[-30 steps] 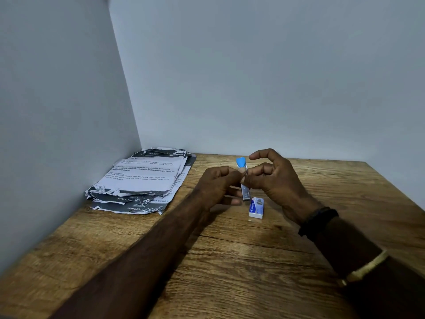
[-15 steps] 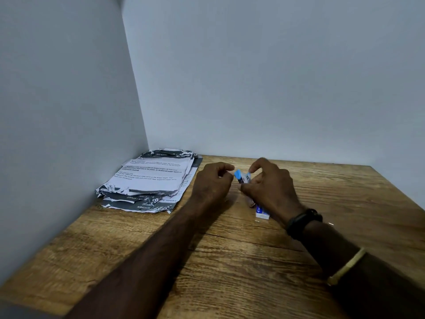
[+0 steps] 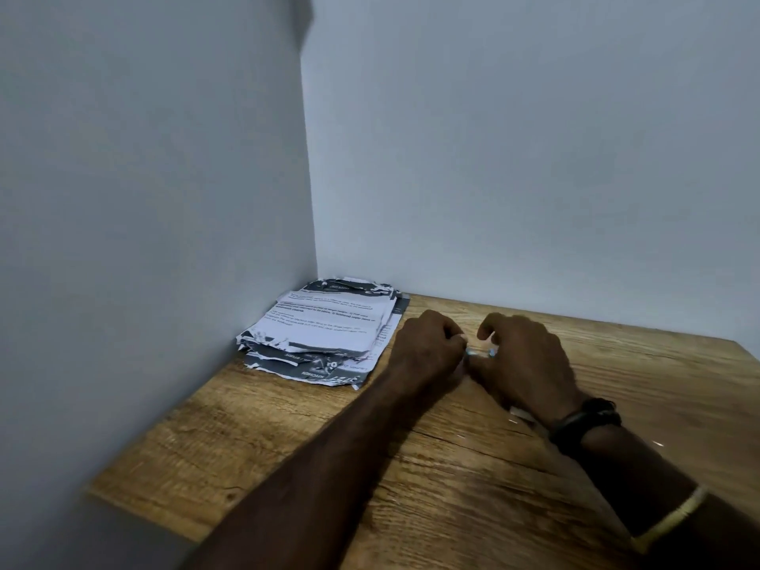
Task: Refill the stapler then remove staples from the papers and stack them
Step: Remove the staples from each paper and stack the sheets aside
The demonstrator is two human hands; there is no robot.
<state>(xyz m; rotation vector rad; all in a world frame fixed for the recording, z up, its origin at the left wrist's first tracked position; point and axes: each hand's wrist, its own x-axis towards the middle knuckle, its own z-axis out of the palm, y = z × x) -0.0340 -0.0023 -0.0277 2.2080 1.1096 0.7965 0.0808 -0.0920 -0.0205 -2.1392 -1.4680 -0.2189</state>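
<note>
On the wooden table (image 3: 288,438), both hands work close together near the back wall. Left hand (image 3: 427,351) curled into a loose fist, thumb and forefinger pinched on the left end of a small stapler (image 3: 480,353). Only a blurred blue-and-silver sliver of it shows between the hands, held just above the tabletop. Right hand (image 3: 522,359) grips the other end, fingers bent and pressed around it, index finger arched up. Black wristband (image 3: 584,421) on the right wrist, gold bangle (image 3: 674,516) further up the forearm. Stack of torn printed papers (image 3: 325,331) lies in the back-left corner, touching the left wall, just beside the left hand. Motion blur, stapler details unclear.
</note>
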